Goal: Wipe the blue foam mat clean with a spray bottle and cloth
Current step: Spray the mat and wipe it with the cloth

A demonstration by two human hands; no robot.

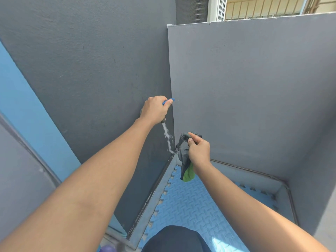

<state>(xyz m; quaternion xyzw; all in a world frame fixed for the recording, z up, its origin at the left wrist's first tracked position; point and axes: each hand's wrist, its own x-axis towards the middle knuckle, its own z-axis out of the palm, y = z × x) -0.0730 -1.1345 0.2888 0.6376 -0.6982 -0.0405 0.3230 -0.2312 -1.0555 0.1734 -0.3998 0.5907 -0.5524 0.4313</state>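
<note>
Mat (190,202), lower centre: light blue, raised diamond-tread pattern, toothed edges. Cloth (184,157): dark grey, bright green end. Walls (245,97): flat grey; blue strip, left. Tap handle (168,101): blue.

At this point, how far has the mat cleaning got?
Early. The left hand grips a blue-handled tap with water streaming out. The right hand holds the cloth beside the stream, apparently to wet it. The blue foam mat looks dry and unwiped; no spray bottle is visible.
</note>
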